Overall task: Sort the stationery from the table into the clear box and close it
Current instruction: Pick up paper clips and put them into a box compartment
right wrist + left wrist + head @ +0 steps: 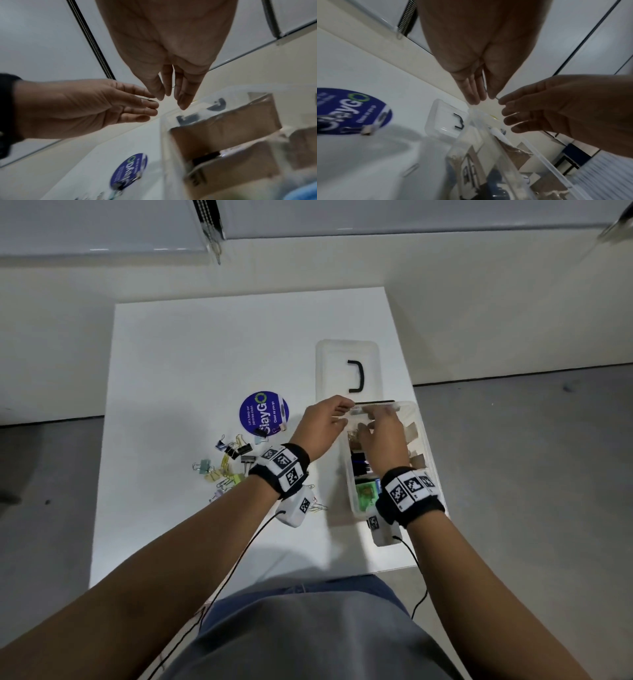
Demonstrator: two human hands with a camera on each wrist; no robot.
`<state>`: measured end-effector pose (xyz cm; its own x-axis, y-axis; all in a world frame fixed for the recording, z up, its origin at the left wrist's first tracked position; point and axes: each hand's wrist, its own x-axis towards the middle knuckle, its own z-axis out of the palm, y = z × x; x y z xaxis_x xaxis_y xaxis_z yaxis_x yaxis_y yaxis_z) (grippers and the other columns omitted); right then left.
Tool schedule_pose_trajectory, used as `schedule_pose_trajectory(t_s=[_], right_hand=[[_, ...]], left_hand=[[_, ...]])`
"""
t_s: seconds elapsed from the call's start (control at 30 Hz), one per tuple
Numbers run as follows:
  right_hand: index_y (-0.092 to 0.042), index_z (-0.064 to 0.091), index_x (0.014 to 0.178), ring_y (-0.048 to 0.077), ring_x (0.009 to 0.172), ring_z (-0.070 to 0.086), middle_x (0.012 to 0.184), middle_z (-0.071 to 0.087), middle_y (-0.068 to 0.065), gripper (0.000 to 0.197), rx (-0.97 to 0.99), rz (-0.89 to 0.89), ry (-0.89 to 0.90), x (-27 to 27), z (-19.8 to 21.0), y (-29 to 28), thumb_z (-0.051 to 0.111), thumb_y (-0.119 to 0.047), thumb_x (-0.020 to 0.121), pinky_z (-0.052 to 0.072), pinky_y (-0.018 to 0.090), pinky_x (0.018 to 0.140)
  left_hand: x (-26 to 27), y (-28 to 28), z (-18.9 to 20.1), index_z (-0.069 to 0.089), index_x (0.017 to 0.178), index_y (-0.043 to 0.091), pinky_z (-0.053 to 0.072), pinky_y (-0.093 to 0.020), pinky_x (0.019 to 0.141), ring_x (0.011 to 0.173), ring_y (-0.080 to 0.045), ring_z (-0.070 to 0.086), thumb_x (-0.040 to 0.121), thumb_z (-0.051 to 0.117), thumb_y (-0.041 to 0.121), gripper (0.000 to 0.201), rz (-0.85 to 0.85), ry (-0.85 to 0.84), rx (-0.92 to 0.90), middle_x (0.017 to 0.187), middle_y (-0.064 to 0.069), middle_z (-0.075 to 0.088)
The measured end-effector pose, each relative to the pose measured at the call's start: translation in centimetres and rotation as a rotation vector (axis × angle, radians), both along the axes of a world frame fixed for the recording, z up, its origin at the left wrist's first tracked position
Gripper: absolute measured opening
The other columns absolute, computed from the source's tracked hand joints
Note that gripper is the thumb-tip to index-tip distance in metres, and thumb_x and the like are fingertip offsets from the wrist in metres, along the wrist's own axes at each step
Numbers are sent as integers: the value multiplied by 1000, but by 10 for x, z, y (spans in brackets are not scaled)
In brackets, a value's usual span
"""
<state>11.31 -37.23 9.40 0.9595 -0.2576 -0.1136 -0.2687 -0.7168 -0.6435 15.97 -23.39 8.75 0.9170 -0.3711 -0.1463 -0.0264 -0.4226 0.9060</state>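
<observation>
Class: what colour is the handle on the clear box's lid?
Black handle, clearest in the head view.

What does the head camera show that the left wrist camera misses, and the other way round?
Only the head view shows the pile of binder clips on the table, both wristbands and the person's forearms. Only the left wrist view shows the left hand from the palm side, its fingertips nearly meeting the right hand. Both show the clear box, its lid lying off beside it, and the round blue sticker.

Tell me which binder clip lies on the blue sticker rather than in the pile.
The black binder clip at the round blue sticker's near edge; the others sit in the pile on bare table, nearer the person.
</observation>
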Motion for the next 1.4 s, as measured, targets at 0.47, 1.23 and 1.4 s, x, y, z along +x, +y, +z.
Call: schedule_pose_trajectory(t_s=[0.47,1.23,1.4], right_hand=[[-9,29,140,39,124,46,146,22,22,57,-246,339,634,-80,-75,94,45,5,87,45,46,95],[-1,47,122,35,115,52,124,50,18,32,-367,534,456,-42,-91,116,41,2,91,48,42,83],[-3,56,105,35,98,60,109,60,17,21,-199,408,340,-43,-67,109,44,2,88,45,36,72]], left_hand=[[-92,125,-95,36,126,-1,50,-36,86,108,-33,58,84,72,23,60,-99,232,913,129,-23,42],[-74,129,-105,64,97,7,48,-35,79,90,-32,59,80,60,-4,20,-52,115,607,101,-15,58],[-72,135,-82,68,89,6,53,-34,74,81,-26,64,79,64,-4,14,47,89,450,88,-12,64]])
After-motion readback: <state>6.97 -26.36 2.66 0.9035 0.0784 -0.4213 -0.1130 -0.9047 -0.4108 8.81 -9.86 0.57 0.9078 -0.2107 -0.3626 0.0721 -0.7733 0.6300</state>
